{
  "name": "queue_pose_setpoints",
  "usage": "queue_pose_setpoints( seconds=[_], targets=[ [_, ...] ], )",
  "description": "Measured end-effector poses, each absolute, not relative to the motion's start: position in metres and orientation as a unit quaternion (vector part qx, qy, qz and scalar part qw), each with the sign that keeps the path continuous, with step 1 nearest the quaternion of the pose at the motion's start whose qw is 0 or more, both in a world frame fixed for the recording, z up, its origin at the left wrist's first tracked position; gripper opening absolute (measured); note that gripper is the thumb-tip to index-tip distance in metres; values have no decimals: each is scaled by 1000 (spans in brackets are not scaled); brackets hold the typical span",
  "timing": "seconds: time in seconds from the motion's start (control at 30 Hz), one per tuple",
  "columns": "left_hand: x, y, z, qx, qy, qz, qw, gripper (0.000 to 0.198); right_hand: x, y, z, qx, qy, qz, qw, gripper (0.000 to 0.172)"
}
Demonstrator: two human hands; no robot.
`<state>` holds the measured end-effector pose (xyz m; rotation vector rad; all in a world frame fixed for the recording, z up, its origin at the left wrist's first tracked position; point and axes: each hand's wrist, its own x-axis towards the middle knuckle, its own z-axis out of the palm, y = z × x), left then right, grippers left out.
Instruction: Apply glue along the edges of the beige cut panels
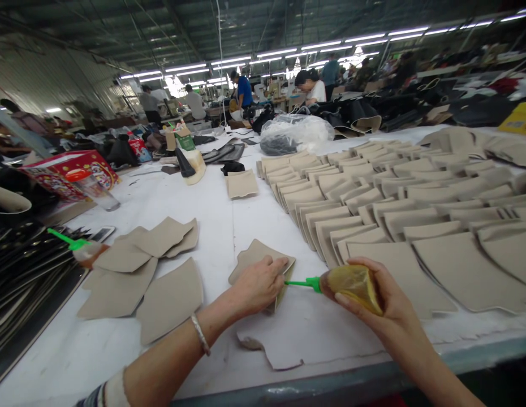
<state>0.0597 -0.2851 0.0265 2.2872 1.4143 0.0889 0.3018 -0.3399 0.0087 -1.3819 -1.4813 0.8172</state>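
Note:
My right hand [382, 299] is wrapped round a yellowish squeeze bottle [354, 285] with a green nozzle. The bottle lies nearly level, and its nozzle tip points left, at the edge of a beige piece [254, 255] beneath my left hand [261, 282]. The fingers of my left hand press on that piece, closed round its right edge; part of it is hidden under the hand. Below the hand, a pale scrap [274, 347] with a ragged edge lies on the white table cover [216, 226]. Several loose beige pieces [172, 299] overlap to the left.
Rows of overlapping beige pieces [453, 265] cover the right side. A second green-tipped bottle [87, 252] lies at left beside dark stacked material [29, 299]. Farther back are a small beige stack [241, 185], a clear cup [95, 192] and a plastic bag [294, 133]. People work beyond.

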Motion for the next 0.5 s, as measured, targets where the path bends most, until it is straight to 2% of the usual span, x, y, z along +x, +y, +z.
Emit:
queue_pose_setpoints(
  seconds=[0.17, 0.33, 0.5],
  targets=[
    [61, -285, 27, 825, 519, 25, 222, 48, 299, -351, 8, -541, -607, 401, 422, 52],
    [60, -286, 25, 823, 520, 32, 227, 47, 296, -355, 6, -549, -603, 374, 442, 50],
    [61, -285, 24, 816, 526, 35, 237, 48, 294, -360, 11, -548, -558, 425, 456, 54]
  ],
)
